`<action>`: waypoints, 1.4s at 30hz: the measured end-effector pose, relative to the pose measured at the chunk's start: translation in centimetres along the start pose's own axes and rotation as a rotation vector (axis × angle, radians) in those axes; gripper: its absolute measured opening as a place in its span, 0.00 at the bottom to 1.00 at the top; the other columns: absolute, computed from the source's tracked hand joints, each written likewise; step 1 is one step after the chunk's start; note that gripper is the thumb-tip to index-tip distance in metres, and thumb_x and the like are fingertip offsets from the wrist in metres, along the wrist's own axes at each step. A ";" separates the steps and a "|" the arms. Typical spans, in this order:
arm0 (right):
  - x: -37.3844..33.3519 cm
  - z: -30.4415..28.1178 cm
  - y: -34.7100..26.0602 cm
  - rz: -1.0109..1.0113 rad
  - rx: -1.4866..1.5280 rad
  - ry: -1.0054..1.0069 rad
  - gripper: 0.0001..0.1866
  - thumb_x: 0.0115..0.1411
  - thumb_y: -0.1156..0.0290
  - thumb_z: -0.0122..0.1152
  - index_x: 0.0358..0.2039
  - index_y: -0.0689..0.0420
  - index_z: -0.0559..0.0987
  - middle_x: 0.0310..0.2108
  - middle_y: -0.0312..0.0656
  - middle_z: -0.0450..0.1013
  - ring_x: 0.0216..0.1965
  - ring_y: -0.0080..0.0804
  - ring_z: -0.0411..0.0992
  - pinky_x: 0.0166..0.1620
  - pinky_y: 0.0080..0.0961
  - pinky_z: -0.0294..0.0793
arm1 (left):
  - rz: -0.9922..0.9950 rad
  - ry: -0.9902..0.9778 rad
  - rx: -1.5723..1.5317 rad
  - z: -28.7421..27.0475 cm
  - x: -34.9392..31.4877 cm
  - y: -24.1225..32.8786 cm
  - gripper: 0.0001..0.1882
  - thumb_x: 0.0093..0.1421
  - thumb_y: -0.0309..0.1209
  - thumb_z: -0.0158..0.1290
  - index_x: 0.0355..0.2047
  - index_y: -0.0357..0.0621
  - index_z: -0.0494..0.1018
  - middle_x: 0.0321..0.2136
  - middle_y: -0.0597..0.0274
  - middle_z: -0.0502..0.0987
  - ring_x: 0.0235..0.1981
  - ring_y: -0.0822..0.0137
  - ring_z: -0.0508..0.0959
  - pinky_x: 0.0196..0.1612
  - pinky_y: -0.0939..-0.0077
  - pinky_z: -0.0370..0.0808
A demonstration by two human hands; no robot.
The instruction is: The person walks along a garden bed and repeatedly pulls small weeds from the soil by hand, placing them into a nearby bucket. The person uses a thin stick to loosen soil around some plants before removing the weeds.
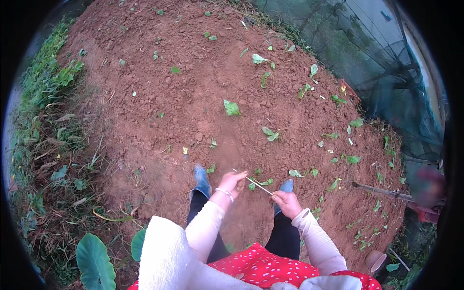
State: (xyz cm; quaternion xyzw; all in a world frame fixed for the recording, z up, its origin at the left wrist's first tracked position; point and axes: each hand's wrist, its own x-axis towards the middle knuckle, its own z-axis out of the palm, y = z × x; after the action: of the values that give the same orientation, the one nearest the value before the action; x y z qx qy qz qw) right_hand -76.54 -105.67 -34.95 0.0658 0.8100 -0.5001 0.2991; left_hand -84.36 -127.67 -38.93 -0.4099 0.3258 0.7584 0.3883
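Observation:
Both my hands are raised over the reddish soil, in front of my body. A thin, straight white strand, which may be a stick or a taut cord, runs between them. My left hand, with a pale bracelet at its wrist, is closed on its upper left part, and a short end pokes out past the fingers. Lower and to the right, my right hand pinches the other end. Small green seedlings lie on the soil just beyond the strand.
My blue boots stand on tilled red soil dotted with leafy seedlings. Weeds line the left edge. Dark green netting borders the right. A wooden-handled tool reaches in at right, beside a blurred person. A pinkish pot sits lower right.

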 end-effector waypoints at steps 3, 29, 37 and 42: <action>-1.0 -2.0 -4.6 -0.060 -0.057 0.006 0.10 0.54 0.68 0.52 0.32 0.62 0.74 0.25 0.50 0.70 0.28 0.41 0.71 0.32 0.28 0.68 | 0.108 0.021 -0.062 0.7 -3.3 3.4 0.06 0.51 0.26 0.53 0.28 0.39 0.68 0.15 0.70 0.66 0.12 0.77 0.63 0.13 0.85 0.56; -21.0 -11.6 1.5 0.339 -0.254 0.766 0.06 0.40 0.77 0.54 0.22 0.62 0.74 0.16 0.45 0.70 0.20 0.36 0.70 0.25 0.29 0.67 | 0.928 0.554 -0.048 -12.6 -25.2 13.3 0.11 0.43 0.17 0.47 0.28 0.42 0.65 0.19 0.62 0.71 0.16 0.71 0.71 0.13 0.83 0.67; -22.7 -12.3 5.0 0.521 -0.054 0.745 0.04 0.43 0.78 0.55 0.22 0.63 0.75 0.13 0.42 0.70 0.16 0.27 0.69 0.22 0.24 0.68 | 0.911 0.554 -0.113 -12.6 -24.2 12.5 0.10 0.43 0.19 0.44 0.28 0.42 0.65 0.16 0.64 0.66 0.13 0.73 0.65 0.12 0.82 0.60; -19.5 -12.4 1.7 0.425 -0.110 0.713 0.04 0.44 0.79 0.51 0.21 0.65 0.74 0.14 0.41 0.69 0.15 0.25 0.68 0.20 0.22 0.67 | 0.929 0.565 -0.076 -13.2 -24.3 13.5 0.11 0.44 0.18 0.45 0.31 0.39 0.66 0.16 0.65 0.66 0.12 0.75 0.65 0.12 0.85 0.60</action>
State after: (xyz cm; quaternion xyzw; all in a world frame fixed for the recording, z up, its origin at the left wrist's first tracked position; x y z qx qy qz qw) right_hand -65.21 -90.53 -21.56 0.3844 0.8566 -0.3294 0.0995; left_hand -82.21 -152.84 -21.25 -0.4243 0.5366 0.7217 -0.1055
